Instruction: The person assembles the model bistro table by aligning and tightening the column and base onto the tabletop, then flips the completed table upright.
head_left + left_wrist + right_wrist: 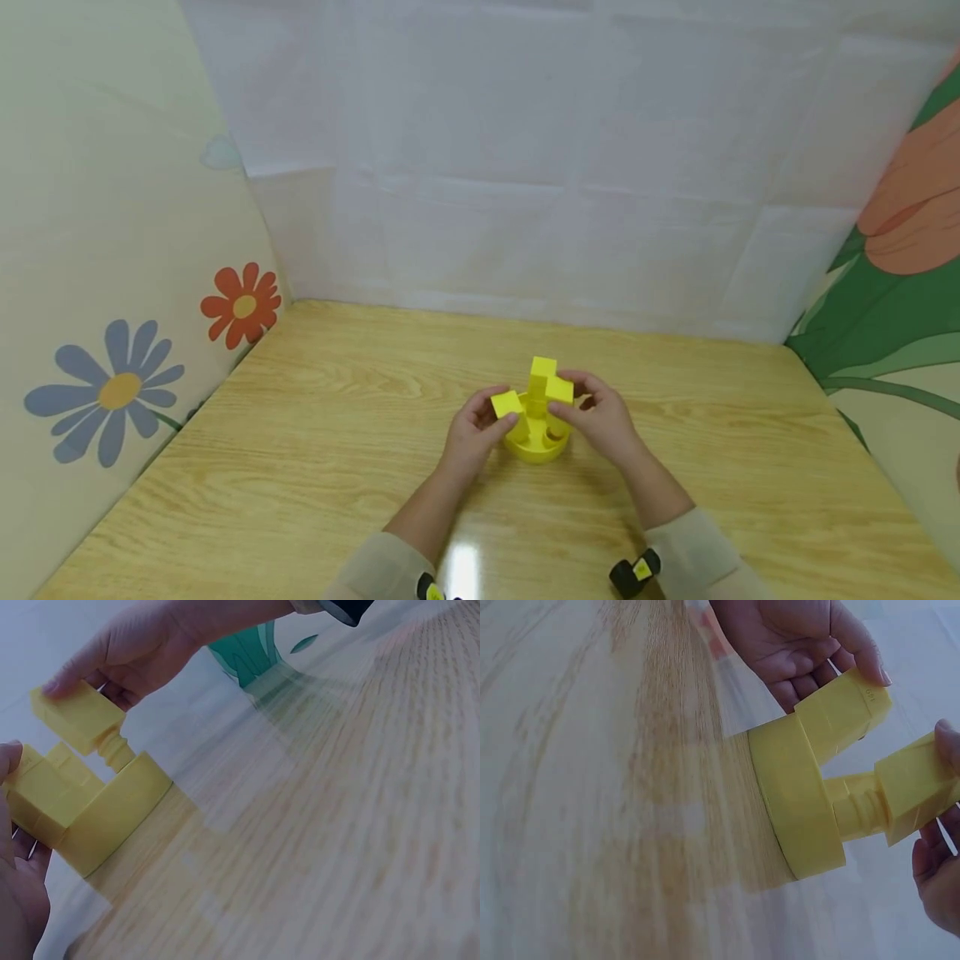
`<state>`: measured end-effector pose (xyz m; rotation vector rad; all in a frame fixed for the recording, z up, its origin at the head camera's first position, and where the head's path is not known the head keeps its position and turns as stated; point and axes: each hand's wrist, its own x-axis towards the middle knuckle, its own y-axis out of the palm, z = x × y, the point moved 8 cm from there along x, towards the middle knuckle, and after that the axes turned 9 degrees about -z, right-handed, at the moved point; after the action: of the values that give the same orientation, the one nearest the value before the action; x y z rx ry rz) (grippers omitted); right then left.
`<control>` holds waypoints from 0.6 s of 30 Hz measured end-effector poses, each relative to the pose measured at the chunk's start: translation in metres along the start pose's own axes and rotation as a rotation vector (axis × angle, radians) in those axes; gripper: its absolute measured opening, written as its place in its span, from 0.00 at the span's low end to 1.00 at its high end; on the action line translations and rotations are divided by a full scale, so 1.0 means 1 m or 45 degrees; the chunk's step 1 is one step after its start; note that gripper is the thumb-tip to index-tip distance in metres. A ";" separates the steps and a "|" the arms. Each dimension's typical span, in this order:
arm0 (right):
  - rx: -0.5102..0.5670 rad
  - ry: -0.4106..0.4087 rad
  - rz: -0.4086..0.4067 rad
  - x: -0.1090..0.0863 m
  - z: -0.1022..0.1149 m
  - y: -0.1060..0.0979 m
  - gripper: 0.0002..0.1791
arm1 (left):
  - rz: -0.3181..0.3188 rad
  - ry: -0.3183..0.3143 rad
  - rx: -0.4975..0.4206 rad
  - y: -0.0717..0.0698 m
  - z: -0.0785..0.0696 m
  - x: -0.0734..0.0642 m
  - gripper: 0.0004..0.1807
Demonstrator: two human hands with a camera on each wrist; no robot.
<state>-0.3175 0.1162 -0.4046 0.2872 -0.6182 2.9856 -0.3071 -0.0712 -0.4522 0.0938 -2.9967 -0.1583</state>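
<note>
A round yellow plastic base (537, 455) stands on the table, with blocky yellow pieces rising from its rim. My left hand (469, 435) pinches the left block (507, 406) between thumb and fingers; this block sits against the base. With thumb and fingers, my right hand (606, 423) grips the right block (559, 390). Below that block a threaded peg (860, 813) shows, partly out of the base, leaving a gap. A third block (543, 369) stands upright at the back of the base, held by neither hand. Its lower part is partly hidden.
The wood-grain table (337, 433) extends around the base on every side. A white cloth (525, 167) hangs behind it. Flower-printed panels (112, 250) flank the table at left and right. Both wrists wear dark straps with cameras (628, 577).
</note>
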 end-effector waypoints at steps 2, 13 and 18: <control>-0.006 -0.001 0.009 0.000 0.000 0.001 0.27 | -0.003 -0.001 -0.009 0.000 -0.001 0.000 0.25; -0.041 0.036 0.025 -0.004 -0.007 0.007 0.26 | -0.014 0.004 -0.043 0.000 -0.002 0.000 0.25; -0.043 0.034 0.020 -0.005 -0.008 0.009 0.26 | -0.013 0.002 -0.053 0.000 -0.001 0.000 0.24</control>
<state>-0.3155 0.1113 -0.4164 0.2403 -0.6704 2.9856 -0.3073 -0.0711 -0.4512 0.1048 -2.9904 -0.2212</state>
